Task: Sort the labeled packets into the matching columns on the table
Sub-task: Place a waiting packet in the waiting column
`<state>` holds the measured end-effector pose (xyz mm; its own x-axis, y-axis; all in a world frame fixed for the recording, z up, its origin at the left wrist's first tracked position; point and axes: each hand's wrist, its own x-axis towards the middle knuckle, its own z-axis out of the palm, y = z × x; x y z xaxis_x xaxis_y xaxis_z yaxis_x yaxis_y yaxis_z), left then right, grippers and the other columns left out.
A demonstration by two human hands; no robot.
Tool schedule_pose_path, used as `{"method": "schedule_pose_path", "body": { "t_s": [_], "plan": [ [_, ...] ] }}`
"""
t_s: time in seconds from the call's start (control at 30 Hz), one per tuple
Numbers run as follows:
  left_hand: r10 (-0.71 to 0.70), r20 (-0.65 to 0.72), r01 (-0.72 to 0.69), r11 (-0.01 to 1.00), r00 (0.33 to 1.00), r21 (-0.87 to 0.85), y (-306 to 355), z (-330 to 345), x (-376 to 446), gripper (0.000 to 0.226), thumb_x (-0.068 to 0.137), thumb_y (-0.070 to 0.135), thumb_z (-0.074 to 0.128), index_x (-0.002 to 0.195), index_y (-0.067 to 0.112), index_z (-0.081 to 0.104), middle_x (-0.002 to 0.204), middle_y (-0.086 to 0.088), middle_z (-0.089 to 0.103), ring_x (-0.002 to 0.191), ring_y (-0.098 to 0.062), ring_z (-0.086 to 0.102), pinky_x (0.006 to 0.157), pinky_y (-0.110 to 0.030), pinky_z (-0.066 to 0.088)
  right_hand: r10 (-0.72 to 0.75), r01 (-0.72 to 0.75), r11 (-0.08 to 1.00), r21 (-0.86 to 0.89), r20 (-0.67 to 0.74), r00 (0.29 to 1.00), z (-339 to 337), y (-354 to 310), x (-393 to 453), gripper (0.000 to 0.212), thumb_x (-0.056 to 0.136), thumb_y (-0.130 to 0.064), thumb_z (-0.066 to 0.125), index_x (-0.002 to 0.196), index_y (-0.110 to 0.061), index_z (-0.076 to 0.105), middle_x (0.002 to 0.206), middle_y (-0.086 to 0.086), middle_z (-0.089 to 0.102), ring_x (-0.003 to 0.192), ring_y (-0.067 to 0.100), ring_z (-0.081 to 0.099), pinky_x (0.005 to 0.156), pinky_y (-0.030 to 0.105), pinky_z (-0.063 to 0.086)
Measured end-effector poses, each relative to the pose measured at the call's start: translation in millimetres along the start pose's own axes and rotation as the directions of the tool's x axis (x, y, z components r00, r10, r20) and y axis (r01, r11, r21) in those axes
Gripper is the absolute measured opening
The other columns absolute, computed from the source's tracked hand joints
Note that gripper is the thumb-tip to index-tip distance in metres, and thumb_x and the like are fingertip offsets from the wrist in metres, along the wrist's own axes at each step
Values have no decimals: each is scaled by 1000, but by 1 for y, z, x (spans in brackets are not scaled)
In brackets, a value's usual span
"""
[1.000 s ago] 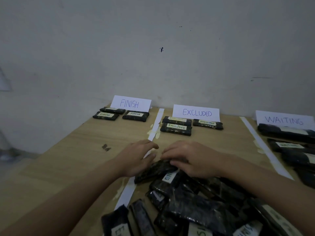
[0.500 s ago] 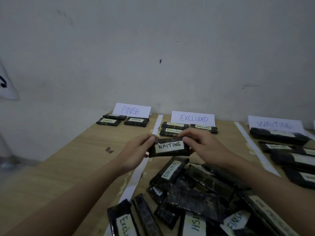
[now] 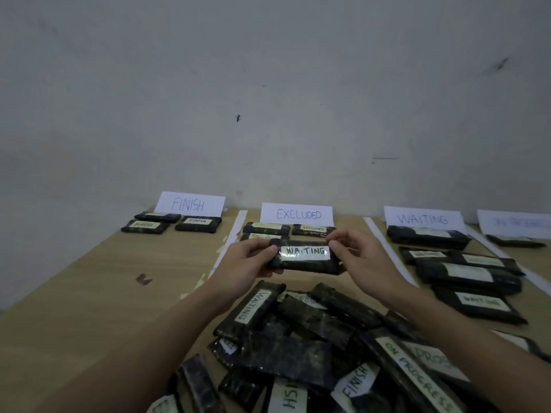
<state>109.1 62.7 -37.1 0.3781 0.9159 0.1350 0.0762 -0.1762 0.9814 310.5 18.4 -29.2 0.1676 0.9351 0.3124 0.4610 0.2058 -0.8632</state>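
Black plastic-wrapped packet with a white WAITING label (image 3: 304, 257) sits level between my hands, label up so I can read it, raised above the unsorted heap of dark packets (image 3: 313, 347) and in front of the EXCLUDED card (image 3: 296, 214). My left hand (image 3: 244, 260) pinches one end, my right hand (image 3: 362, 257) the other. Its column lies to the right, under the white WAITING card (image 3: 423, 219), where I count about five packets. FINISH holds three, EXCLUDED three, on the wooden worktop (image 3: 104, 287).
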Motion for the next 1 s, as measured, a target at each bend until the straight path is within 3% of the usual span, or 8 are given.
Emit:
{"method": "schedule_pose_path", "body": {
  "t_s": [0.07,0.13,0.23,0.33,0.67,0.8,0.93,1.0],
  "plan": [
    [3,-5,-3,999,1000,41,-1,12,4,18,93,12,50,103,3,62,80,-4,66,63,-8,66,59,-15,50,-182,163,931,-326,-29,983,-5,6,-4,12,90,-14,54,99,-17,62,100,-4,60,90,10,56,79,25,48],
    [7,-5,-6,997,1000,77,0,25,8,17,93,12,51,103,4,62,79,-3,68,61,-7,66,58,-15,50,-370,331,774,-540,39,928,-8,9,-12,23,89,-20,55,110,-13,61,108,-1,58,100,12,52,91,30,43],
    [30,42,-34,993,999,112,5,47,14,14,93,11,50,92,15,63,79,-2,68,63,-6,66,62,-17,50,-454,432,611,-663,154,878,-12,12,-23,39,82,-29,56,118,-14,58,117,5,60,108,21,55,94,38,45],
    [50,93,-63,988,994,138,11,70,22,16,94,11,49,94,17,64,82,-4,68,67,-12,66,69,-25,50,-449,444,538,-717,202,870,-24,18,-30,47,77,-25,62,121,-12,55,119,10,59,107,28,56,91,40,48],
    [87,276,-135,978,957,160,29,166,42,15,94,11,47,102,11,60,83,-5,66,64,-7,64,67,-21,51,-409,316,512,-799,96,907,-117,47,-55,47,69,-3,74,115,-7,62,108,14,64,96,31,63,81,38,53],
    [113,351,-189,964,930,190,37,213,44,22,93,16,50,112,12,60,92,-1,67,85,-14,65,79,-27,51,-345,259,554,-791,66,936,-165,64,-69,46,74,-2,68,119,-8,60,118,13,61,105,31,60,85,39,53],
    [174,522,-427,803,835,416,43,252,43,34,92,22,52,125,15,50,103,4,60,93,-11,56,77,-19,44,-239,182,608,-773,40,970,-222,89,-82,48,79,1,62,124,-13,56,128,9,55,115,25,54,96,27,38],
    [161,593,-505,719,789,477,41,265,45,40,92,22,52,130,14,45,114,0,58,99,-12,54,84,-23,45,-160,114,613,-782,18,987,-248,103,-86,49,82,2,59,127,-17,54,132,3,52,120,19,49,98,22,33]
  ]
}}
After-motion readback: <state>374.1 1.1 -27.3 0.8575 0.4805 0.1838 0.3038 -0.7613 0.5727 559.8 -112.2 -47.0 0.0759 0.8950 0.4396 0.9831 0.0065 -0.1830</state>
